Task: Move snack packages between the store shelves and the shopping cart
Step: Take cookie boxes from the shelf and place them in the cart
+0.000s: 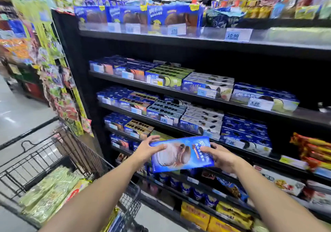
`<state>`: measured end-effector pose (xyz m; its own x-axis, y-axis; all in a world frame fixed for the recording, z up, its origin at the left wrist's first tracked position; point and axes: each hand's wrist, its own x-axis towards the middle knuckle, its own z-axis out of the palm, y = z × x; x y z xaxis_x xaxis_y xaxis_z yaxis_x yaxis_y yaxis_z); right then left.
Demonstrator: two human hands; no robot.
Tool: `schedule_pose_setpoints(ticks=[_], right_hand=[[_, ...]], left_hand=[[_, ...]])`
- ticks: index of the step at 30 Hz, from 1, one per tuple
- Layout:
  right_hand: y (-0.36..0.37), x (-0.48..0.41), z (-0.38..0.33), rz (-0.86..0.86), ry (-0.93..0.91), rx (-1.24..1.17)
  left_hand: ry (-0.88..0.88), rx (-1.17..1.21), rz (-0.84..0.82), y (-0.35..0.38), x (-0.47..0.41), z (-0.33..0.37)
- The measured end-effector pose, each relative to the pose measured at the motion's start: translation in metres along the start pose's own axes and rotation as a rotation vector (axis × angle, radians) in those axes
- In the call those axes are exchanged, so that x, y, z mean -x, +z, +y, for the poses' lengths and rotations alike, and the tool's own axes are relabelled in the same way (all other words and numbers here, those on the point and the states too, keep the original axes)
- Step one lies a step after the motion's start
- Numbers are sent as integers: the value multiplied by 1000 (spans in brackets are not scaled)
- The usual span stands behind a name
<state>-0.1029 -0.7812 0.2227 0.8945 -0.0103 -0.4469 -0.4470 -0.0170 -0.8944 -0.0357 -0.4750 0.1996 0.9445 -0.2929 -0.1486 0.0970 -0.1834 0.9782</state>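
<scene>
The blue cookie box (181, 154) is held in the air between both of my hands, printed face toward me and tilted, its right end higher than its left. It sits in front of the lower shelves (179, 97), touching none of them, and above and to the right of the shopping cart (26, 165).

My left hand (149, 148) grasps the left end of the box: the thumb lies across the printed face and the fingers (152, 138) curl over the far edge. My right hand (220, 155) grasps the right end, thumb on the face, remaining digits behind the box.

The cart stands at lower left and holds pale green packages (48, 192). The shelves carry rows of blue and white cookie boxes. Yellow packs (195, 215) fill the bottom shelf. Orange-red packs (311, 151) are stacked at far right. Hanging snack strips (59, 92) line the shelf end at left.
</scene>
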Motion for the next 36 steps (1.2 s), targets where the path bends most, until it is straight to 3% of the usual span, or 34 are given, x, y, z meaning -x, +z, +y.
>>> schedule_pose_setpoints(ticks=[4,7,10,17,23,28,31,36], right_hand=[[-11,22,-11,58,-104,-124],[-14,34,-22,11,-213,-195],[-14,47,-35,-38,-243,-156],[-15,64,-39,-136,-65,-161],[0,51,-40,114,59,-426],[14,51,-34,105,87,-319],[22,48,-34,121,-16,-294],[32,50,-47,119,-226,-226]], left_hand=[[-280,332,5,13,-5,27],[-499,357,-280,7,-7,40],[-568,274,-447,-5,-4,51],[-301,260,-312,-12,1,58],[-4,366,-281,-17,7,64],[338,-171,-288,-26,10,67],[311,-336,-331,-39,7,62],[132,-48,-284,-46,3,69]])
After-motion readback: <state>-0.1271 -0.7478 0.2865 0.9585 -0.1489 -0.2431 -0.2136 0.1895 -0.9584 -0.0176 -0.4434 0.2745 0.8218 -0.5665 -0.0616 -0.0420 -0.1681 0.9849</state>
